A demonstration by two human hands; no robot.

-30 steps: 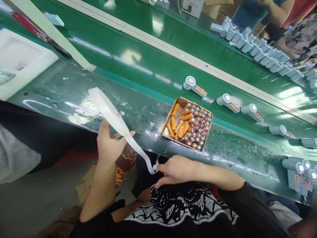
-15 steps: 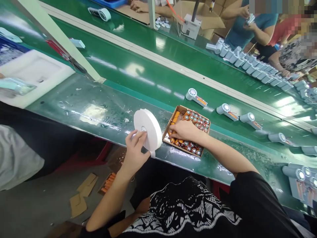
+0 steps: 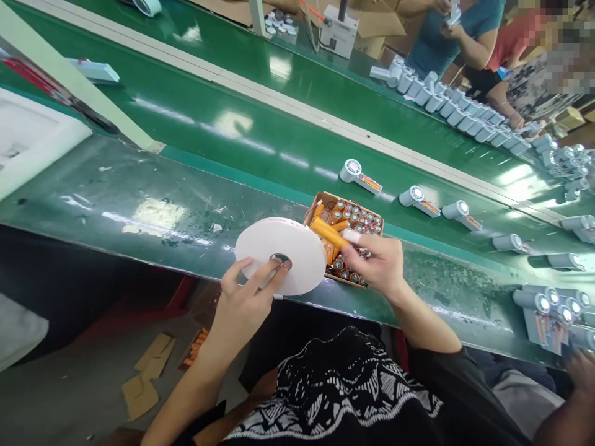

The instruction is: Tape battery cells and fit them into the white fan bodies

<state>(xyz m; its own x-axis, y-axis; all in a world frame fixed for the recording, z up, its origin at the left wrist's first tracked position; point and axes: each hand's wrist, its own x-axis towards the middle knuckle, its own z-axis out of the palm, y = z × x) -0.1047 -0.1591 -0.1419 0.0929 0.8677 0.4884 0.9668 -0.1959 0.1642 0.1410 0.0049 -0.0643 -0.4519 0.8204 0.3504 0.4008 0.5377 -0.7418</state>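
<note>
My left hand (image 3: 251,291) grips a large white roll of tape (image 3: 297,260), its fingers at the core hole and the roll tilted over the bench edge. Between the thumb and fingers of my right hand (image 3: 376,260) is an orange cylindrical battery (image 3: 328,233), lifted above a cardboard box (image 3: 312,210). The box holds several orange batteries (image 3: 362,215), many standing on end with wires among them. Part of the box is hidden behind the roll and my right hand. A white covering shows on one right fingertip.
Grey fan-like housings (image 3: 352,170) lie spaced along the green conveyor (image 3: 260,142). More housings (image 3: 534,302) are clustered at the right. A slanted post (image 3: 69,80) and a white foam tray (image 3: 41,136) stand left. Co-workers sit across the line; another person's hand (image 3: 581,371) is at lower right.
My right hand has come up from the box with an orange battery. The tape roll has tipped from nearly upright to flatter, its broad face now upward. The view has shifted slightly.
</note>
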